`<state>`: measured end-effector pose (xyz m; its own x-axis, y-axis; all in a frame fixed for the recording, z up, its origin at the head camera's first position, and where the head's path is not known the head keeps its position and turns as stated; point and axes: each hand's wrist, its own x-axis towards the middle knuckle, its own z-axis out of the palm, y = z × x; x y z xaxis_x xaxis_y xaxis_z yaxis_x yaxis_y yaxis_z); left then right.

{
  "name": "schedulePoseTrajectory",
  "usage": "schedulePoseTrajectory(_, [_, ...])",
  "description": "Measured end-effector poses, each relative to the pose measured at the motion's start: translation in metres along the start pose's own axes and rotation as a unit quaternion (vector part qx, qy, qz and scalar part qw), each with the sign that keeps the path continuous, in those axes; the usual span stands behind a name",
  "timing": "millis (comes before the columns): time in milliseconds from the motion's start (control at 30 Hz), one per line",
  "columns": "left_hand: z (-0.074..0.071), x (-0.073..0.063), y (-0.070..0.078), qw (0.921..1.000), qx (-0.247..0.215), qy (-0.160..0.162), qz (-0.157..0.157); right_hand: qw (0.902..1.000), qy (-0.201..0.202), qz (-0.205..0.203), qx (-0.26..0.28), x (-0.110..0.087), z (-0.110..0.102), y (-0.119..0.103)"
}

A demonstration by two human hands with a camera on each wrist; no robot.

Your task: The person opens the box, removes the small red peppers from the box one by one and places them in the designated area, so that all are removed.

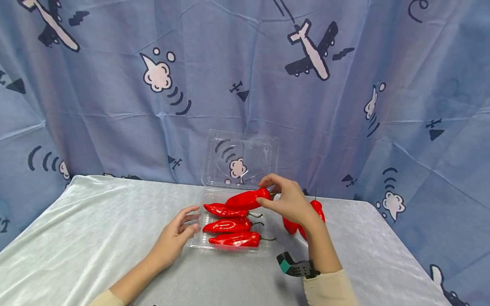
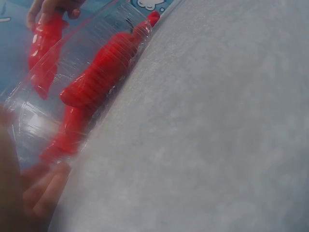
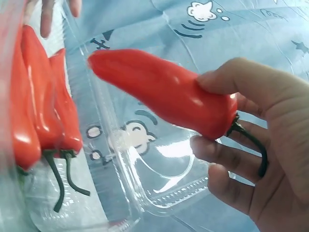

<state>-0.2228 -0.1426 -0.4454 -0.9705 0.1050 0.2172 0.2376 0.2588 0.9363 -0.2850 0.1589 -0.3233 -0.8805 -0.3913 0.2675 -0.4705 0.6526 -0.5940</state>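
So the right hand (image 1: 286, 199) has one red pepper (image 1: 246, 199) pinched near its stem end, over the back of the clear box (image 1: 194, 243), whose lid (image 1: 260, 159) stands raised behind. Left hand (image 1: 174, 239) just has loosely bent fingers resting against the box's left side. Three peppers (image 1: 231, 225) lie in a row inside, and more peppers (image 1: 317, 208) sit on the white cloth (image 1: 115, 221) off to the right, partly hidden by the arm.

At least six peppers (image 1: 231, 225), one container (image 1: 272, 228)

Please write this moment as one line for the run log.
right hand: holds long red pepper | left hand: at clear plastic container | inside: three red peppers | lid: open
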Motion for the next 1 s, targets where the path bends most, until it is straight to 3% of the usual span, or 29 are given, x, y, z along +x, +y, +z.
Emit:
schedulePoseTrajectory(333, [-0.002,-0.002,0.000,1.0000,-0.003,0.002,0.002,0.9996,-0.005,0.029,0.002,-0.005,-0.014,0.008])
schedulePoseTrajectory(600, [-0.001,-0.001,-0.001,0.9999,0.001,0.007,0.013,0.9991,0.031,0.028,0.012,-0.012,-0.028,0.011])
schedulePoseTrajectory(1000, [0.000,-0.001,0.000,1.0000,-0.002,0.000,0.004,0.9954,0.080,0.036,0.038,-0.022,-0.044,0.017])
